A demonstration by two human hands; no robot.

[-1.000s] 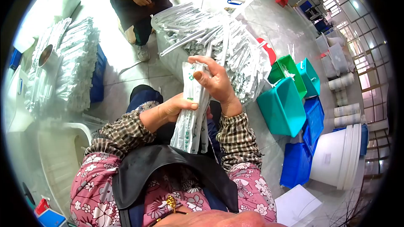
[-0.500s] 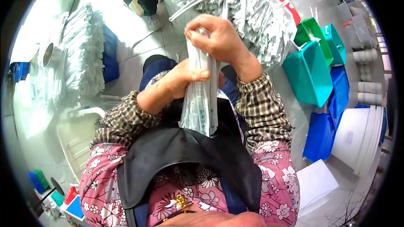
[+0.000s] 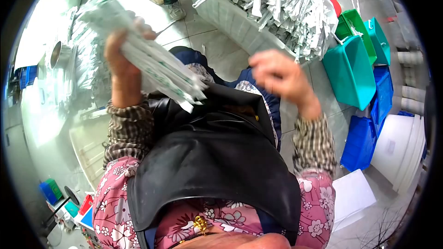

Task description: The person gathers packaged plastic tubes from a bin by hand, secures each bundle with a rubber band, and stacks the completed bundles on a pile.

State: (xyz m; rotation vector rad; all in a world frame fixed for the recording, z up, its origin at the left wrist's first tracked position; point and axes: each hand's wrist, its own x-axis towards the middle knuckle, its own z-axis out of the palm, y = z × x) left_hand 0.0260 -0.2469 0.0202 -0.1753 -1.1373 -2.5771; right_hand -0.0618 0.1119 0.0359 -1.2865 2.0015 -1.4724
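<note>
My left hand (image 3: 123, 60) is wrapped round a bundle of long white packets with green print (image 3: 157, 64), held up at the left and tilted, its lower end over my black apron (image 3: 217, 157). To the right, my right hand (image 3: 281, 76) is raised with its fingers curled and blurred by motion; whether anything is in them I cannot make out. Beyond it stands a large tub (image 3: 230, 23) heaped with loose white packets (image 3: 295, 14). Stacked packets (image 3: 90, 64) lie behind my left hand.
Teal bins (image 3: 353, 76), a green bin (image 3: 357, 25) and blue bins (image 3: 360, 143) stand at the right, beside a white bucket (image 3: 397, 147). A white sheet (image 3: 353, 196) lies on the floor. Another person's shoe (image 3: 176, 11) shows at the top.
My left hand has carried the bundle up and to the left. My right hand has let go of the bundle and moved right. The view has shifted, with the bins now further right.
</note>
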